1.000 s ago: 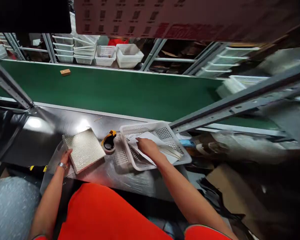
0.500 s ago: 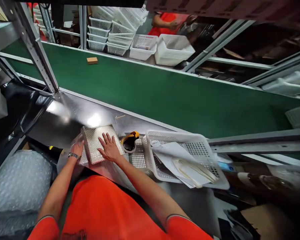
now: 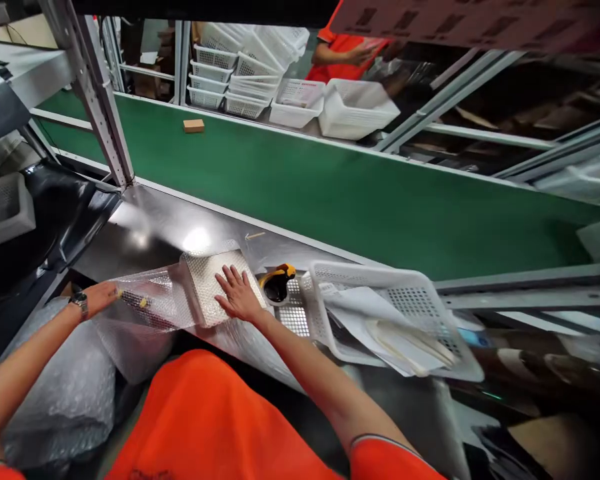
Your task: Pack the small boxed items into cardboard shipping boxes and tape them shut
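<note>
A box wrapped in bubble wrap (image 3: 207, 283) lies on the metal bench. My right hand (image 3: 239, 293) rests flat on top of it with the fingers spread. Out to the left, my left hand (image 3: 103, 299) is closed on a sheet of bubble wrap (image 3: 155, 300), which stretches clear and taut from the box's left side. A watch sits on my left wrist. Just right of the box is a yellow and black tape dispenser (image 3: 277, 283). The large bubble wrap roll (image 3: 63, 393) bulges below my left forearm.
A white basket (image 3: 325, 333) holding papers and envelopes stands on the right of the bench. Beyond the bench runs a green conveyor belt (image 3: 305, 180) with a small brown box (image 3: 193, 126) on it. Stacked white baskets (image 3: 253, 85) and a person in orange (image 3: 335, 57) are across it.
My left hand has moved left, away from the box, drawing the bubble wrap out with it. My right hand stays on the box. The view has shifted slightly left.
</note>
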`<action>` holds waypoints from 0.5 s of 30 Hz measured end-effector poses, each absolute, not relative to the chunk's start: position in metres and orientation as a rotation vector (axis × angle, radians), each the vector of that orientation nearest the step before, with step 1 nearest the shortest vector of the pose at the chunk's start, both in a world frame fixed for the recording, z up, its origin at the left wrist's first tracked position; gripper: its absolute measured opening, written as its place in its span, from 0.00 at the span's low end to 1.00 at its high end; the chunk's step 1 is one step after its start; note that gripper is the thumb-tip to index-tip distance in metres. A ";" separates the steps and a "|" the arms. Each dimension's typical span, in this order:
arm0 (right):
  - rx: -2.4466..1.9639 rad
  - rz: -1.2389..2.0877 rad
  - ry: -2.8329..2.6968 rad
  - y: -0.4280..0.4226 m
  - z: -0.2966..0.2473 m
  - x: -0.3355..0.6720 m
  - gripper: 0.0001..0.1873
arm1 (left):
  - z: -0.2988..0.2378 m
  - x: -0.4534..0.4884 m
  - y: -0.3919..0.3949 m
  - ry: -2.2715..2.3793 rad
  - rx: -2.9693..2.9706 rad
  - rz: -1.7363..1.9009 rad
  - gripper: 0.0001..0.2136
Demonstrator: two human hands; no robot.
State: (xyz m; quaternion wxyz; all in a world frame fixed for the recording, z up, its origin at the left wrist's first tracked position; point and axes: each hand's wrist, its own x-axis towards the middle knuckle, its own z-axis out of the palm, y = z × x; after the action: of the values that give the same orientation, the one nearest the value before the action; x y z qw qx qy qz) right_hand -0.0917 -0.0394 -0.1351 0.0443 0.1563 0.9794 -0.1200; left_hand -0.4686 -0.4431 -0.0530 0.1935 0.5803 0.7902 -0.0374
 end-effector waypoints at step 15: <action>0.973 -0.444 2.921 -0.119 -0.143 -0.168 0.67 | -0.008 -0.551 -0.545 2.687 0.374 0.087 0.14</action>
State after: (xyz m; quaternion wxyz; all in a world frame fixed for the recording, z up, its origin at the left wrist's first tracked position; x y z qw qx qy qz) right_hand -0.1678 -0.1194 -0.1432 0.0156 0.3128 0.9389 -0.1427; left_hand -0.5514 -0.5452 -0.0083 0.2119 0.1347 0.9675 0.0314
